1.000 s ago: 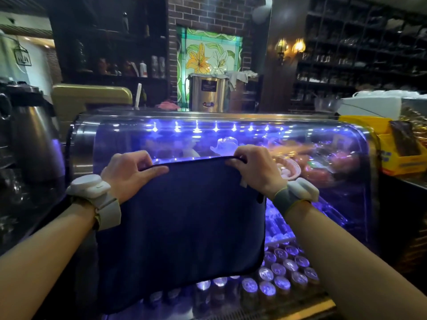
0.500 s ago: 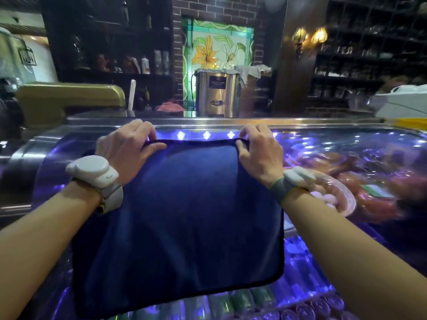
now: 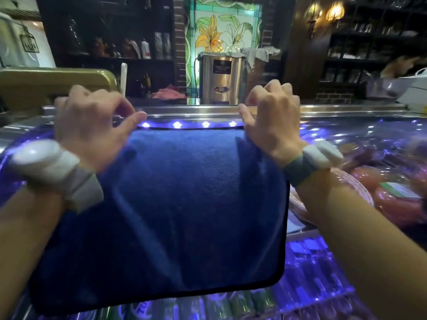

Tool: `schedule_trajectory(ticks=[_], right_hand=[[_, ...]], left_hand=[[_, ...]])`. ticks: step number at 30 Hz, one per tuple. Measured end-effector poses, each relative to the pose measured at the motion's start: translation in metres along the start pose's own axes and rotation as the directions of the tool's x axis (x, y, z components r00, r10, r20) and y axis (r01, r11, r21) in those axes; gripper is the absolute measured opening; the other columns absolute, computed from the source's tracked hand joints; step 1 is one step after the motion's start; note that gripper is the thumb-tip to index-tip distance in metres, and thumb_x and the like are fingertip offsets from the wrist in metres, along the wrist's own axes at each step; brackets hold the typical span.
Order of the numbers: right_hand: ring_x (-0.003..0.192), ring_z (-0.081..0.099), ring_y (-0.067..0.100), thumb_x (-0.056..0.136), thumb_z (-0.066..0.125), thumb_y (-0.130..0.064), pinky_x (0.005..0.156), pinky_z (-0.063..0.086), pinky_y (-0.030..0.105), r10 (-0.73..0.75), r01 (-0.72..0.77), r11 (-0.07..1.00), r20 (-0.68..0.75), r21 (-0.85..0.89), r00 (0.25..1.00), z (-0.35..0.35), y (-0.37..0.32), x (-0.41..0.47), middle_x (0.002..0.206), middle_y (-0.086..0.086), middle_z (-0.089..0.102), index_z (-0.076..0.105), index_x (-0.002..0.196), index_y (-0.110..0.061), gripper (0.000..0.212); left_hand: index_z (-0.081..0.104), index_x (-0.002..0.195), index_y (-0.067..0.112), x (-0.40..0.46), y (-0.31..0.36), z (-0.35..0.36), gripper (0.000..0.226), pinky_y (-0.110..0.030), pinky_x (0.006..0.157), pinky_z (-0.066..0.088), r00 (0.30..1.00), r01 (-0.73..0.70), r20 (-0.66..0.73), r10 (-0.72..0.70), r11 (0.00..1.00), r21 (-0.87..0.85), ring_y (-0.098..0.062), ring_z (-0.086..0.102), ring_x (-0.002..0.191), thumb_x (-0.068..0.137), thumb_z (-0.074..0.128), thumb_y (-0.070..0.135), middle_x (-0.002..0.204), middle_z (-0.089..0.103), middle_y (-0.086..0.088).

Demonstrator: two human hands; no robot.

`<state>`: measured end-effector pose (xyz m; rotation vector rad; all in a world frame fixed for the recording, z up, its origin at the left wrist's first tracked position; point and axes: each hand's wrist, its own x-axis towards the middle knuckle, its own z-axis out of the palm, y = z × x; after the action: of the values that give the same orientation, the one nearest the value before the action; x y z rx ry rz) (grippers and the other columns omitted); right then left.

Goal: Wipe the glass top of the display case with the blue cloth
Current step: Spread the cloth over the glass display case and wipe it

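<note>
The blue cloth [image 3: 184,204] lies spread flat over the curved glass top of the display case [image 3: 346,132], its top edge just below a row of blue lights. My left hand [image 3: 92,125] sits on the cloth's upper left corner and hides it, with the fingers curled and the thumb pointing right. At the upper right corner is my right hand [image 3: 270,121], where the cloth wrinkles under the palm and the fingers are arched up. Both wrists wear white bands.
A steel ledge [image 3: 208,109] runs along the back of the case. Behind it stand a steel urn [image 3: 221,79], a gold-coloured machine [image 3: 46,82] at left and white things [image 3: 416,88] at right. Wrapped food [image 3: 392,195] and cans [image 3: 312,262] show through the glass.
Both hands have carried the cloth up the curved glass toward the top edge. The cloth now lies nearer the row of lights, and the fingers have lifted and arched.
</note>
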<state>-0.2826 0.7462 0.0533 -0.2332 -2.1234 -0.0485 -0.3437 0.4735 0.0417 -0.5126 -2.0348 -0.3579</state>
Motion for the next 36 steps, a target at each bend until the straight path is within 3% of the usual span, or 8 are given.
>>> schedule_trajectory(ticks=[3, 6, 9, 14, 20, 28, 36], right_hand=[[0.098, 0.053, 0.035, 0.086, 0.049, -0.043, 0.081, 0.041, 0.043, -0.051, 0.064, 0.977, -0.069, 0.205, 0.996, -0.01, -0.03, -0.041, 0.101, 0.013, 0.062, 0.065, 0.093, -0.012, 0.036], [0.121, 0.048, 0.036, 0.087, 0.045, -0.053, 0.102, 0.033, 0.046, -0.168, 0.144, 0.965, 0.091, 0.221, 0.982, -0.009, -0.054, -0.09, 0.13, 0.013, 0.058, 0.062, 0.116, -0.016, 0.05], [0.143, 0.024, 0.037, 0.087, 0.039, -0.06, 0.116, 0.017, 0.052, -0.205, 0.161, 0.959, 0.177, 0.233, 0.963, -0.002, -0.069, -0.119, 0.155, 0.011, 0.035, 0.044, 0.14, -0.02, 0.066], [0.149, 0.003, 0.036, 0.088, 0.035, -0.061, 0.117, 0.001, 0.055, -0.225, 0.159, 0.949, 0.232, 0.271, 0.946, 0.011, -0.09, -0.126, 0.163, 0.01, 0.015, 0.022, 0.151, -0.02, 0.077], [0.149, 0.01, 0.034, 0.09, 0.029, -0.062, 0.118, 0.002, 0.054, -0.239, 0.186, 0.954, 0.22, 0.237, 0.946, 0.018, -0.089, -0.116, 0.162, 0.006, 0.02, 0.023, 0.151, -0.025, 0.071], [0.147, 0.021, 0.031, 0.09, 0.024, -0.063, 0.119, 0.009, 0.053, -0.26, 0.202, 0.95, 0.245, 0.239, 0.934, 0.017, -0.03, -0.093, 0.159, 0.004, 0.03, 0.027, 0.149, -0.029, 0.068], [0.147, 0.023, 0.028, 0.089, 0.017, -0.064, 0.119, 0.015, 0.052, -0.193, 0.157, 0.977, 0.285, 0.145, 0.939, 0.01, 0.119, -0.079, 0.158, 0.001, 0.031, 0.027, 0.149, -0.032, 0.069]], left_hand=[[0.069, 0.102, 0.018, -0.047, 0.018, -0.007, 0.043, -0.05, 0.089, 0.043, 0.999, 0.003, -0.053, -0.007, 0.997, -0.082, -0.038, 0.054, 0.101, 0.091, 0.043, 0.051, 0.106, 0.073, -0.009], [0.057, 0.129, 0.017, -0.079, 0.027, -0.006, 0.06, -0.053, 0.102, 0.037, 0.997, 0.007, 0.08, -0.01, 0.999, 0.036, -0.04, 0.046, 0.118, 0.087, 0.038, 0.056, 0.137, 0.058, -0.01], [0.041, 0.142, 0.019, -0.097, 0.026, -0.007, 0.074, -0.056, 0.106, 0.03, 0.987, 0.005, 0.156, -0.025, 0.992, 0.128, -0.042, 0.037, 0.128, 0.082, 0.036, 0.061, 0.154, 0.037, -0.013], [0.029, 0.148, 0.023, -0.112, 0.021, -0.007, 0.079, -0.063, 0.11, 0.023, 0.975, 0.014, 0.212, -0.057, 0.98, 0.2, -0.044, 0.025, 0.137, 0.081, 0.032, 0.065, 0.159, 0.025, -0.013], [0.029, 0.148, 0.023, -0.094, 0.027, 0.003, 0.08, -0.064, 0.112, 0.015, 0.971, -0.005, 0.235, -0.038, 0.984, 0.18, -0.042, 0.017, 0.143, 0.082, 0.026, 0.067, 0.16, 0.021, -0.013], [0.036, 0.144, 0.02, -0.069, 0.078, 0.027, 0.08, -0.067, 0.111, 0.018, 0.952, 0.017, 0.296, -0.076, 0.98, 0.198, -0.042, 0.031, 0.138, 0.081, 0.025, 0.067, 0.153, 0.039, -0.012], [0.031, 0.146, 0.021, -0.035, 0.22, 0.073, 0.085, -0.066, 0.112, 0.012, 0.933, -0.003, 0.357, -0.044, 0.991, 0.13, -0.04, 0.026, 0.141, 0.078, 0.017, 0.072, 0.155, 0.034, -0.011]])
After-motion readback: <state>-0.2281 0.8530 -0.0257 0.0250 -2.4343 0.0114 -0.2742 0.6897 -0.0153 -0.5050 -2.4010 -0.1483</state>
